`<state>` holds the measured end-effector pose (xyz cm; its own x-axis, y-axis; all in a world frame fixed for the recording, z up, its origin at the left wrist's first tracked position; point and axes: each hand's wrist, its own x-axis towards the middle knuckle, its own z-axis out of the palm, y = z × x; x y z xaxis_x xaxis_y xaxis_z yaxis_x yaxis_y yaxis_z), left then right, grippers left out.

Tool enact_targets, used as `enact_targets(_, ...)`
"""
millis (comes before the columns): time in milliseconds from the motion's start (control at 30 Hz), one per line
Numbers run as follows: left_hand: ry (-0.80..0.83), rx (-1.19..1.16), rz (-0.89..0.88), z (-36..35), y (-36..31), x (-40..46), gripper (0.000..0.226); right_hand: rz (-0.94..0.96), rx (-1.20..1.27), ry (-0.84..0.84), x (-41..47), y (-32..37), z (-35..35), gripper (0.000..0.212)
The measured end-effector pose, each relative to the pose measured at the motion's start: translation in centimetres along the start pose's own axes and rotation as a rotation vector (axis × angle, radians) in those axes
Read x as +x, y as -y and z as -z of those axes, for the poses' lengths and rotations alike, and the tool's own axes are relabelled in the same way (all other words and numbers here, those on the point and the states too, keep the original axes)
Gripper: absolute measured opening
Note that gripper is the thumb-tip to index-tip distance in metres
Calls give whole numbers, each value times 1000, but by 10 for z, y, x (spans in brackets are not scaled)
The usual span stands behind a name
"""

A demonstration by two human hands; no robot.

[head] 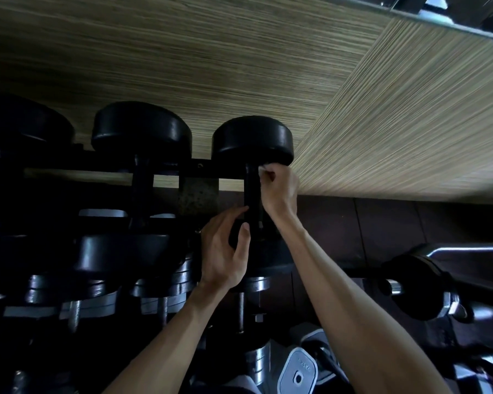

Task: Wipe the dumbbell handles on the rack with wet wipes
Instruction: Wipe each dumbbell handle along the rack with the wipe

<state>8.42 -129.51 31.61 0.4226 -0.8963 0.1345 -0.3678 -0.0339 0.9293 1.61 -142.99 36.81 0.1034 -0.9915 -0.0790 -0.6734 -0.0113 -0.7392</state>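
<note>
A black dumbbell (252, 137) lies on the top tier of the dark rack (165, 164), rightmost of three. Its dark handle (252, 189) runs toward me. My right hand (279, 189) curls round the far end of that handle, just under the far head, with a white wet wipe (264, 167) peeking out above its fingers. My left hand (225, 251) grips the near head of the same dumbbell, thumb on one side and fingers on the other. Most of the wipe is hidden inside my right hand.
Two more black dumbbells (141, 129) sit to the left on the top tier. Lower tiers hold chrome plate dumbbells (165, 288). A grey kettlebell-like weight (298, 371) lies at the bottom. A wood-grain wall (182, 58) stands close behind the rack, and another bar weight (427, 288) sits at right.
</note>
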Motion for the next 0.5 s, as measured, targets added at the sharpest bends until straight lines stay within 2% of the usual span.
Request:
enact_targets(133,2,-15,4,-1,4,0,43,54,-103,264,-35,-18,29,20)
enact_targets(200,5,-10,23,-2,5,-1,42,32,-157,335,-43,-25,34,16)
enact_targets(400,-5,-12,57,-2,2,-2,43,67,-14,77,-6,-8,11,10)
enact_targets(500,-12,-14,72,-2,2,-3,45,84,-6,86,3,-9,13,9)
